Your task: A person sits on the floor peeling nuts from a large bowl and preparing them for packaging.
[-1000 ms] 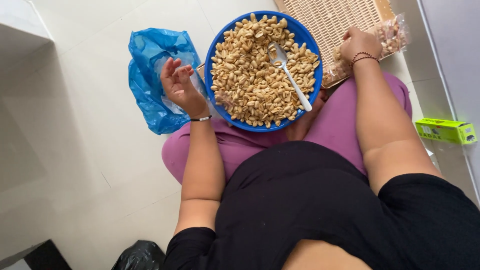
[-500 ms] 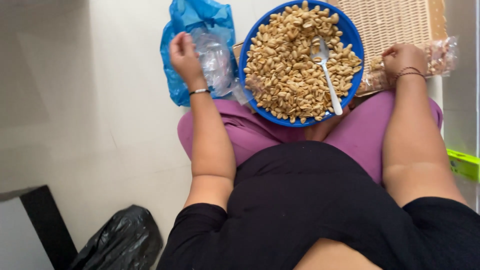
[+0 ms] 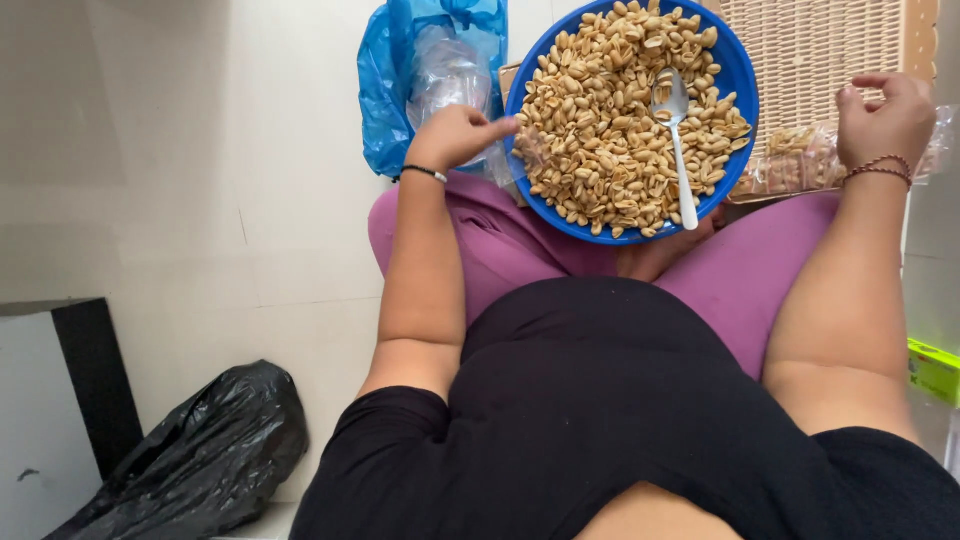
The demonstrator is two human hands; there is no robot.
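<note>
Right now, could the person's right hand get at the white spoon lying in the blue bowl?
Probably yes: the right hand hovers beside the blue bowl, and the spoon lies uncovered on the peanuts.

My left hand [image 3: 455, 135] is loosely curled, knuckles up, index finger pointing out to the right, a dark band around its wrist. My left forearm runs straight back toward my shoulder. My right hand [image 3: 885, 115] sits farther out, fingers half bent and apart, beaded bands just behind it on the wrist.
</note>
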